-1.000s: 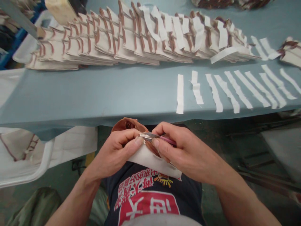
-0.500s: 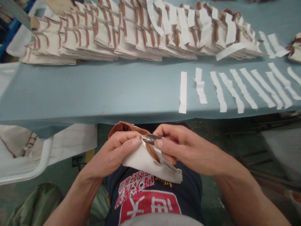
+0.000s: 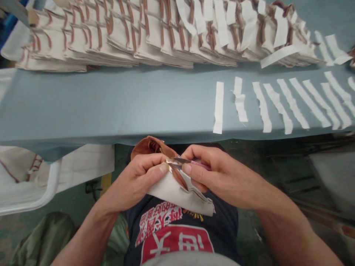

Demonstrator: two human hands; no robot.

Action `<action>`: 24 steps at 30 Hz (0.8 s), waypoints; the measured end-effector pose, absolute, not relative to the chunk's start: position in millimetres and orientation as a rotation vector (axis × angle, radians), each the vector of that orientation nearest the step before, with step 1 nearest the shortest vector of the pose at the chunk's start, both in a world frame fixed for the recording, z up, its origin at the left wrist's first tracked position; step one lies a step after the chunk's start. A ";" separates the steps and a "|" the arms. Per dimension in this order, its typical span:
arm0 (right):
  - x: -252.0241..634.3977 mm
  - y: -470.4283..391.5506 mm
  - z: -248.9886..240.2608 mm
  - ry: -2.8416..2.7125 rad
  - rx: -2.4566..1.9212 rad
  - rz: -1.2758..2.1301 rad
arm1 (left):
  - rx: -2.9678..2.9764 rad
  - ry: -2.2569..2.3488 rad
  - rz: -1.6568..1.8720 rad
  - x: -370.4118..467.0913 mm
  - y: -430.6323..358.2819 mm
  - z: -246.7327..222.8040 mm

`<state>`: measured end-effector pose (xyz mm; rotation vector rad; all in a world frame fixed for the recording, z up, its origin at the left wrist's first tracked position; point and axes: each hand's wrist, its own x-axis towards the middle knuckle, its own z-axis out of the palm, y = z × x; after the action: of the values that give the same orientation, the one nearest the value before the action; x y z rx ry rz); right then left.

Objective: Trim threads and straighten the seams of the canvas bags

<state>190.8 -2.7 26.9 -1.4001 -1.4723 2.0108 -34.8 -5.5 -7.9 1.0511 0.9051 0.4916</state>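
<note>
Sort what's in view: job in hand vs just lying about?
Job in hand:
- cream piece, in left hand
- scissors, in right hand
- stack, probably: similar cream and brown

Apparently just lying about:
- loose white strips
- white tub
- green bundle

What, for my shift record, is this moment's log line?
left hand: pinches cream fabric; right hand: holds pink-handled snips; white strips: on blue table

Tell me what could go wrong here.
The pink-handled snips in the right hand are very close to the left hand, so a slip might nick it. They could also cut the cream cloth piece by mistake. The front row's leftmost white strip lies near the edge of the table and might get brushed off.
</note>
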 end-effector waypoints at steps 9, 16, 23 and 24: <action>196.5 1.5 23.1 -1.491 -1.425 2.039 | 0.935 0.926 0.441 -36.4 -3.3 -19.5; 196.9 1.8 22.4 -1.575 -1.446 1.941 | 0.891 0.964 0.465 -34.9 -2.4 -22.8; 197.1 -0.2 23.2 -1.536 -1.434 1.943 | 0.847 1.022 0.451 -34.9 -5.3 -28.7; 197.2 -0.2 23.1 -1.529 -1.440 1.945 | 0.835 1.037 0.450 -34.2 -5.5 -28.2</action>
<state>197.2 -0.2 23.1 -1.4400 -1.5290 1.9451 -34.2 -5.5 -28.2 0.8349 1.0365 0.4503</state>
